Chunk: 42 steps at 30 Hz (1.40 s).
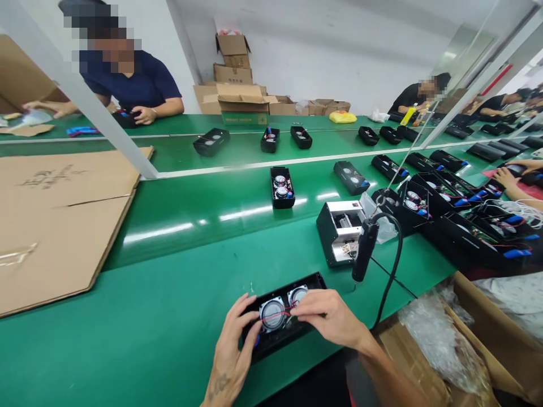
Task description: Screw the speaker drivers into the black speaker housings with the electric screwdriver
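Note:
An open black speaker housing (288, 333) lies at a slant on the green bench, with two round silver-rimmed speakers (272, 315) inside. Thin red wires (275, 314) cross over the speakers. My left hand (235, 333) is at the housing's left end, thumb and fingers apart over its edge, the thumb near a blue part (257, 340). Above the right speaker, my right hand (324, 316) pinches the red wire between thumb and forefinger.
A silver and black machine (341, 233) stands behind, beside a hanging black screwdriver (365, 249). Several black housings (449, 226) crowd the right. Flat cardboard (63, 220) lies left; an open carton (487, 339) with plastic is at lower right. People sit across the bench.

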Available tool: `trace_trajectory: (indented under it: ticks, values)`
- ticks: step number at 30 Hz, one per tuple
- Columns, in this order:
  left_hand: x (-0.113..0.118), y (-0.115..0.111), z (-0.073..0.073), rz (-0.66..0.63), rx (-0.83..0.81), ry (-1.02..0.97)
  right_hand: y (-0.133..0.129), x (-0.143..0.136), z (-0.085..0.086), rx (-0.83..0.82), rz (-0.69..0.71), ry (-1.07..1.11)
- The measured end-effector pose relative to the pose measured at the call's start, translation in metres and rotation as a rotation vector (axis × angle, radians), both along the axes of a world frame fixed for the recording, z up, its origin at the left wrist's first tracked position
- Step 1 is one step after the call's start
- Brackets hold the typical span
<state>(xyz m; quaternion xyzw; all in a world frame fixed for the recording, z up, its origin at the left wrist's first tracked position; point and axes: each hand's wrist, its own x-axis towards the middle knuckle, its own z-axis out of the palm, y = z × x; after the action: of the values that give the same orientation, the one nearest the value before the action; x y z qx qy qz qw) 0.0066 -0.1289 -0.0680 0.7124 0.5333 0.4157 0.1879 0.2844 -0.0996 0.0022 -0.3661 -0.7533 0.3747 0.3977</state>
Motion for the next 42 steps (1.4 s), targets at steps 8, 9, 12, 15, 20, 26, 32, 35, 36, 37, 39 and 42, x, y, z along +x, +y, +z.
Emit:
trace_trajectory:
  ticks: [8, 9, 12, 15, 20, 26, 32, 35, 36, 37, 39, 42]
  values:
    - [-0.002, -0.005, -0.001, -0.251, 0.231, 0.407, -0.017, -0.016, -0.011, 0.354, 0.044, -0.525]
    - [0.000, -0.005, -0.002, -0.239, 0.240, 0.425, -0.018, -0.019, -0.011, 0.358, 0.064, -0.589]
    - [0.005, -0.004, -0.004, -0.203, 0.249, 0.446, -0.017, -0.026, -0.008, 0.317, 0.128, -0.720]
    - [0.009, -0.004, -0.001, -0.205, 0.245, 0.460, -0.016, -0.030, -0.004, 0.256, 0.169, -0.775]
    - [0.009, -0.005, 0.002, -0.254, 0.266, 0.488, -0.015, -0.031, 0.006, 0.206, 0.197, -0.798]
    - [0.007, -0.003, 0.000, -0.331, 0.303, 0.606, -0.030, -0.037, -0.011, 0.380, 0.110, -0.763]
    - [0.007, 0.002, 0.006, -0.358, 0.383, 0.693, -0.051, -0.045, -0.041, 0.468, -0.104, -0.610]
    - [0.006, 0.005, 0.003, -0.388, 0.401, 0.688, -0.050, -0.042, -0.039, 0.389, -0.051, -0.635]
    - [0.005, 0.007, 0.002, -0.393, 0.393, 0.680, -0.048, -0.040, -0.036, 0.363, -0.018, -0.666]
    - [0.005, 0.009, 0.001, -0.397, 0.375, 0.668, -0.045, -0.039, -0.033, 0.341, 0.014, -0.702]
    - [0.004, 0.015, 0.001, -0.406, 0.316, 0.630, -0.036, -0.039, -0.025, 0.311, 0.066, -0.776]
    - [0.005, 0.032, 0.014, -0.461, 0.129, 0.552, -0.012, -0.041, -0.010, 0.218, 0.150, -0.841]
